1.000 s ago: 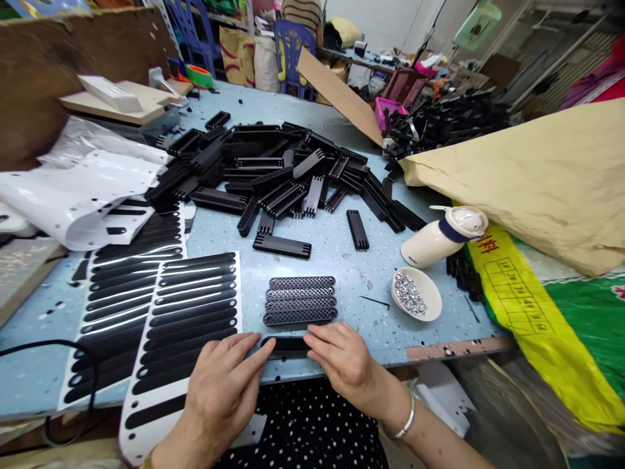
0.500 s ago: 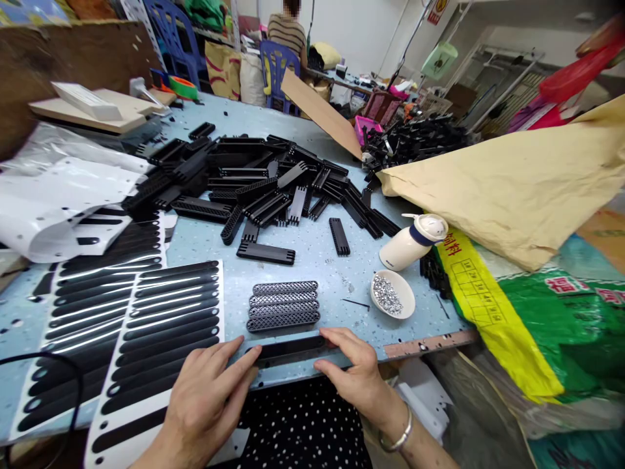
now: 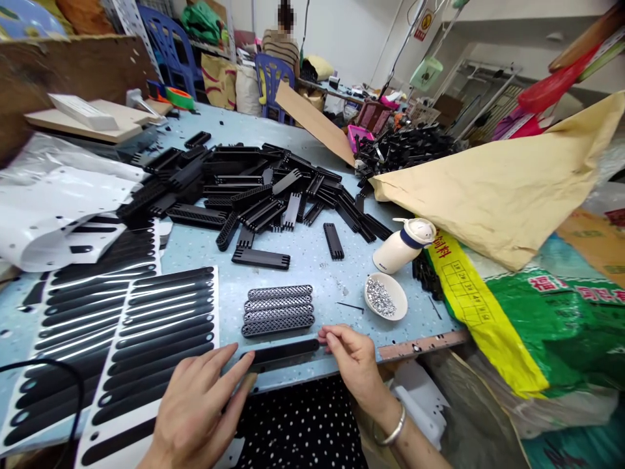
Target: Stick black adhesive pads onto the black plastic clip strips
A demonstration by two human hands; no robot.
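Black bar (image 3: 288, 352) flat at table (image 3: 336, 361) front edge, just nearer than 4 latticed bars (image 3: 278, 311). L hand (image 3: 195, 397): fingers spread, open, index tip at bar's L end. R hand (image 3: 352, 358): vs 0.5 s ago, thumb + fingers drawn nearly tog. by R end; can't tell if gripping anything or touching. Bar's R half now less covered than 1 s ago. Judgement: R hand prob. done pressing, L alone steadying.
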